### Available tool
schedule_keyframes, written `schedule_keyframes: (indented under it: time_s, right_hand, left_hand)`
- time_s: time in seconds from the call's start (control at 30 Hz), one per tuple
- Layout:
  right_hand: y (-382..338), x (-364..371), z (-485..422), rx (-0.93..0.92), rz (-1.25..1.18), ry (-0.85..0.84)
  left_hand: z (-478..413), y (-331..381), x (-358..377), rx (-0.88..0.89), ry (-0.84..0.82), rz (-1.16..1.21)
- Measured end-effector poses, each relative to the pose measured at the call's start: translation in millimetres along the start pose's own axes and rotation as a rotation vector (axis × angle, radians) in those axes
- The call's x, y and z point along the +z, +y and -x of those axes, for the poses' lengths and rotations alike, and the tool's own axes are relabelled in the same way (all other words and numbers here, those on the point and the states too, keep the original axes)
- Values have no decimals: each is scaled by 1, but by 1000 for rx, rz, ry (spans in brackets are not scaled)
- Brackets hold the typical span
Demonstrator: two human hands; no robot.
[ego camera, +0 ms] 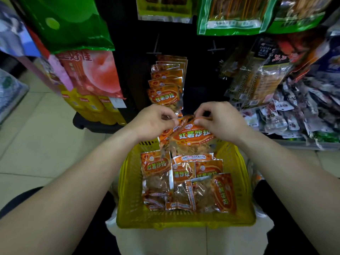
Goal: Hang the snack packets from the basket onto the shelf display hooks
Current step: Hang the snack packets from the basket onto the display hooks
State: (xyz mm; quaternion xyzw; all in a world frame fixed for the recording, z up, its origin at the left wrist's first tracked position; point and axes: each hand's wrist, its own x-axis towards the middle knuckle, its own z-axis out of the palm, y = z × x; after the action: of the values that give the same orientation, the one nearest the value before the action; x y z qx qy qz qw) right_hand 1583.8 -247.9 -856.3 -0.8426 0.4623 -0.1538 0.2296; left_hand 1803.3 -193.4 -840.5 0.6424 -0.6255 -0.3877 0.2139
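Packets (191,137), judged light, floppy and slick, are pinched at the top edge by left hand (152,122) and right hand (220,122), basket (127,190) just below; the sealed top strip is probably the best hold.

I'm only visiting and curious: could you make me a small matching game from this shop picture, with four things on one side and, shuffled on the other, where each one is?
Things:
1. yellow basket
2. lifted packets
3. hung packets
4. green-edged bag

Places:
A. in a row on a hook, middle of the dark shelf
B. pinched at the top edge, just above the basket
C. hanging high, top of the picture, right of centre
D. lowest, between the forearms, with loose packets inside

Pairs: 1-D, 2-B, 3-A, 4-C
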Motion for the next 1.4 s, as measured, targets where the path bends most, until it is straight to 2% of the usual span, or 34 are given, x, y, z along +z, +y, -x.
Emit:
schedule_keyframes:
  time_s: [0.33,0.47,0.63,0.83,0.97,1.07,1.2,1.4]
  right_hand:
    - [16,0,-19,48,-15,48]
    - [18,-1,-21,23,-95,-13]
    - [18,-1,-20,-9,-53,-96]
    - [17,-4,-16,-12,3,-44]
    - [18,-3,-17,48,2,-25]
    - [18,-3,-19,69,13,8]
    - [16,-4,-20,98,17,-2]
    - [10,-7,-21,82,-146,-52]
  left_hand:
    - [-20,-15,-7,11,-8,-34]
    - [-20,-14,-2,17,-18,3]
    - [-19,-8,3,28,-1,79]
    - [-14,-3,13,48,0,149]
    - [-14,0,16,64,48,132]
    - [-14,2,16,73,17,128]
    - [-15,0,17,108,151,-25]
    - [-18,3,8,57,246,52]
